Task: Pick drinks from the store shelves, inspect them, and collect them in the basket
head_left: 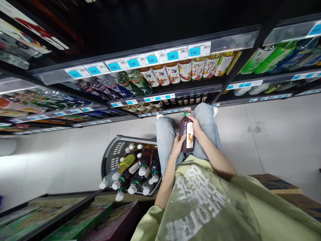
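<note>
Held bottle: a dark plastic bottle (185, 130) with a green neck band and white camel label, right of the frame's centre, between the pale-blue denim legs (165, 132).
Left hand (178, 144): curled round its lower side, thumb across the front.
Right hand (194, 125): gripping the upper side, near the neck.
Basket: a grey slotted plastic basket (112, 155), left of centre, heaped with white-capped bottles (127, 162).
Risk: loosened grips could drop the smooth bottle; a knocked basket could spill bottles overhanging its rim.
</note>
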A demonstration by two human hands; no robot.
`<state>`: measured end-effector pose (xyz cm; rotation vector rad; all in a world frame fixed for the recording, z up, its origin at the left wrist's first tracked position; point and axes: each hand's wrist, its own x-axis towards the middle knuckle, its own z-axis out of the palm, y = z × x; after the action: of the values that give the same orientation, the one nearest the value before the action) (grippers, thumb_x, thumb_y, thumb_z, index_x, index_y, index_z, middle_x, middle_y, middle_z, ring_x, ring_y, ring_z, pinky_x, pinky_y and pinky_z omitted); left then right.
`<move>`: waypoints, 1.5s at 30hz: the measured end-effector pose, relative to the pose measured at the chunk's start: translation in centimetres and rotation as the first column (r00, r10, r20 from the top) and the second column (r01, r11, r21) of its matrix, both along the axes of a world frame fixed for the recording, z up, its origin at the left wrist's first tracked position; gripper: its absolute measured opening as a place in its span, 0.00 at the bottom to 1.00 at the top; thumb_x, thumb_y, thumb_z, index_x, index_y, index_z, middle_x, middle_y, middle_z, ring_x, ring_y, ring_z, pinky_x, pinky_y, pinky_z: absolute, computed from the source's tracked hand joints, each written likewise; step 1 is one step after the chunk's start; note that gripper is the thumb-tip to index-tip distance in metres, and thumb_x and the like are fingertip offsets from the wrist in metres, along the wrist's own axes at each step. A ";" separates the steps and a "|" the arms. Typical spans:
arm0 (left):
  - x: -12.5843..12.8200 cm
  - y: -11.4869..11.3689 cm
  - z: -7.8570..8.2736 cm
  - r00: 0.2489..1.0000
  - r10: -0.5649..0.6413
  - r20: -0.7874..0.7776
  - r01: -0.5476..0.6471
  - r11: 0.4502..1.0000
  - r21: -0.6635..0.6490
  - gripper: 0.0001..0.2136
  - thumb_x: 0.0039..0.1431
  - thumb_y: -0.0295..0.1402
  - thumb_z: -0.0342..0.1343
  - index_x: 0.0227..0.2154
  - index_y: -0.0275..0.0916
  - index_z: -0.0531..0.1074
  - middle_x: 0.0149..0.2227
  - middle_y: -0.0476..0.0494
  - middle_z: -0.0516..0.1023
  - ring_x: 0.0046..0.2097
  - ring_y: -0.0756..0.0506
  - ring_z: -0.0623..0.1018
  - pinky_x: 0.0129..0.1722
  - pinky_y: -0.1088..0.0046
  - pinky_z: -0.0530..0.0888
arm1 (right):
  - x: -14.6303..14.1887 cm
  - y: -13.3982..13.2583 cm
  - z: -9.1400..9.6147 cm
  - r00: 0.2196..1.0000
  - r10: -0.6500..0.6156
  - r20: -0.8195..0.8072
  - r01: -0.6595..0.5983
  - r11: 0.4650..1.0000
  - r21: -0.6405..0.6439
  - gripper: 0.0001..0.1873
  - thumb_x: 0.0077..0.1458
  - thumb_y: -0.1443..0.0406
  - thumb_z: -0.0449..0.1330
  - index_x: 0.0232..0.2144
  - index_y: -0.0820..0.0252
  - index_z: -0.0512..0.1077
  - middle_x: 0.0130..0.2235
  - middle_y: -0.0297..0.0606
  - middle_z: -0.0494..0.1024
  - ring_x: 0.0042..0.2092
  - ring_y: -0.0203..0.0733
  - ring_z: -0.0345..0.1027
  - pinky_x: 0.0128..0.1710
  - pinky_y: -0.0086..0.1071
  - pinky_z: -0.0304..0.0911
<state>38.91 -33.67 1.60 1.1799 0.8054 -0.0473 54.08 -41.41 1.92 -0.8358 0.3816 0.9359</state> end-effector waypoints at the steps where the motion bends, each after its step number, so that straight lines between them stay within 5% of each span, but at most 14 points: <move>1: 0.0 0.0 0.1 1.000 -0.005 -0.003 0.005 1.000 -0.006 0.30 0.52 0.54 0.73 0.51 0.40 0.79 0.54 0.39 0.85 0.57 0.36 0.82 0.61 0.59 0.77 | 0.0 0.0 0.0 1.000 -0.001 -0.019 0.001 1.000 0.009 0.17 0.55 0.52 0.70 0.37 0.60 0.80 0.26 0.39 0.83 0.30 0.49 0.80 0.30 0.38 0.78; 8: 0.1 0.1 0.6 1.000 -0.013 0.015 0.013 0.999 0.035 0.30 0.47 0.46 0.77 0.51 0.40 0.77 0.52 0.40 0.84 0.57 0.37 0.81 0.61 0.60 0.76 | 0.1 -0.1 0.9 0.997 0.056 -0.062 -0.052 0.997 0.052 0.19 0.58 0.50 0.67 0.38 0.60 0.80 0.28 0.41 0.84 0.31 0.50 0.80 0.30 0.39 0.78; 15: 0.1 0.2 1.6 0.997 -0.056 0.049 0.052 0.996 0.078 0.36 0.41 0.45 0.79 0.54 0.40 0.75 0.53 0.39 0.83 0.57 0.36 0.81 0.60 0.60 0.76 | -0.1 -0.1 2.0 0.998 -0.024 0.050 0.018 0.993 0.116 0.25 0.63 0.42 0.60 0.40 0.58 0.78 0.34 0.42 0.86 0.39 0.54 0.82 0.35 0.42 0.79; 20: 0.2 0.3 1.9 0.997 -0.040 0.070 0.041 0.999 -0.006 0.32 0.46 0.45 0.75 0.54 0.40 0.77 0.54 0.39 0.85 0.56 0.35 0.82 0.59 0.59 0.78 | -0.3 -0.1 1.5 0.997 -0.040 0.065 0.032 0.993 0.118 0.18 0.63 0.50 0.59 0.40 0.57 0.79 0.35 0.41 0.86 0.42 0.55 0.83 0.37 0.43 0.80; 26: -0.4 0.3 0.9 0.995 -0.027 0.094 0.040 0.990 -0.135 0.32 0.43 0.46 0.72 0.53 0.40 0.80 0.52 0.39 0.87 0.54 0.33 0.84 0.57 0.55 0.79 | -0.5 -0.5 0.4 0.991 0.116 0.072 -0.129 0.966 0.225 0.20 0.60 0.48 0.65 0.43 0.57 0.79 0.37 0.43 0.86 0.41 0.54 0.84 0.34 0.40 0.79; 33: -0.5 0.3 0.8 0.996 -0.028 0.088 0.041 0.987 -0.157 0.29 0.40 0.42 0.72 0.49 0.41 0.81 0.49 0.40 0.87 0.53 0.33 0.84 0.57 0.55 0.78 | -0.7 -0.6 1.7 0.989 0.081 0.124 -0.110 0.964 0.243 0.20 0.60 0.49 0.64 0.46 0.55 0.77 0.39 0.41 0.87 0.42 0.52 0.83 0.36 0.40 0.80; 45: 0.2 0.0 1.9 0.996 -0.027 0.089 0.030 0.999 -0.030 0.31 0.45 0.46 0.74 0.52 0.40 0.78 0.53 0.39 0.85 0.56 0.34 0.82 0.60 0.56 0.78 | -0.9 -0.1 1.7 0.983 0.025 0.180 -0.060 0.979 0.196 0.22 0.58 0.46 0.67 0.42 0.56 0.76 0.36 0.40 0.85 0.42 0.52 0.84 0.34 0.38 0.80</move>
<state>39.15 -33.68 3.52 1.1559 0.7072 -0.0303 53.21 -41.53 3.65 -0.7372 0.1131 0.9152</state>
